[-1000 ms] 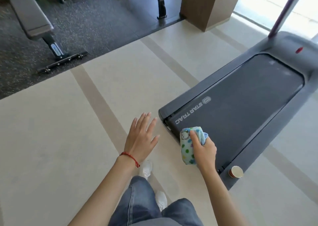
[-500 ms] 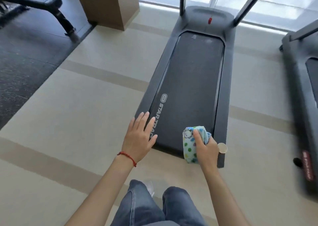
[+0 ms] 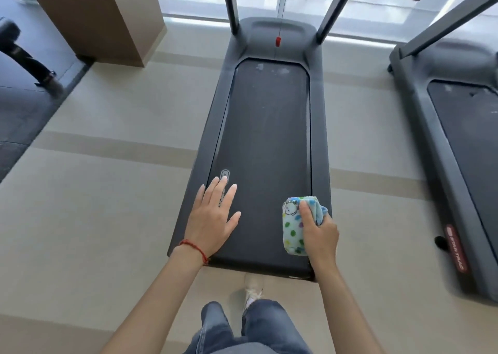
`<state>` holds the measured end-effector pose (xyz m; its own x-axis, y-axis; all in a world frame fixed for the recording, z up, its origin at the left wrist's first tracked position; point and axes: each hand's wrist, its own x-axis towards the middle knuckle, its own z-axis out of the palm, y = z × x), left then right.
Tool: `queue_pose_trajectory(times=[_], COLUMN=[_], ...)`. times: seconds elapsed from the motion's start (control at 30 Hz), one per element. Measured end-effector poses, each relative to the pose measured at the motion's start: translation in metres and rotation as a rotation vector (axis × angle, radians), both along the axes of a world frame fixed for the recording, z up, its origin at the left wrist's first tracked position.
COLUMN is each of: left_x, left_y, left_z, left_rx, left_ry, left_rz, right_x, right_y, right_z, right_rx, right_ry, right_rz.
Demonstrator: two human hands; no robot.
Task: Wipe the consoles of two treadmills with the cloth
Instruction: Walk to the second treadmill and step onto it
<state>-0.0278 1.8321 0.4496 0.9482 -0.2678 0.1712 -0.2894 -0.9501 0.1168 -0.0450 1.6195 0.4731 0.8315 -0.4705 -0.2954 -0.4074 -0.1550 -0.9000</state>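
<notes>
A dark grey treadmill (image 3: 269, 127) lies straight ahead, its belt running away from me toward two uprights at the window. A second treadmill (image 3: 442, 127) stands to its right, partly cut off. Neither console is in view; both lie above the frame. My right hand (image 3: 319, 232) grips a folded white cloth with coloured dots (image 3: 295, 224) in the air over the near right corner of the belt. With its fingers straight and spread, my left hand (image 3: 213, 219) hovers over the near left of the belt.
A brown square pillar (image 3: 91, 16) stands at the back left beside black rubber flooring (image 3: 18, 111) with a bench leg. A red safety clip (image 3: 278, 40) hangs at the treadmill's front. Beige floor runs between the machines. My legs and a white shoe (image 3: 253, 294) are just behind the deck.
I have turned and walked until the first treadmill lies straight ahead and closer. The second treadmill came into view. Both hands keep their pose, the cloth still held.
</notes>
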Motion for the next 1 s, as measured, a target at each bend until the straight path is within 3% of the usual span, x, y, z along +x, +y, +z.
queue_pose_trajectory(times=[0.63,1.0], left_x=[0.195,0.355], left_y=[-0.044,-0.043], left_z=[0.032,0.052], left_rx=[-0.049,-0.009], left_ry=[-0.072,0.009], left_rz=[0.019,-0.024], right_x=[0.192,0.349], right_y=[-0.048,-0.043], right_z=[0.021,0.047], right_rx=[-0.002,0.018], right_ry=[-0.076,-0.028], right_rz=[-0.005,-0.1])
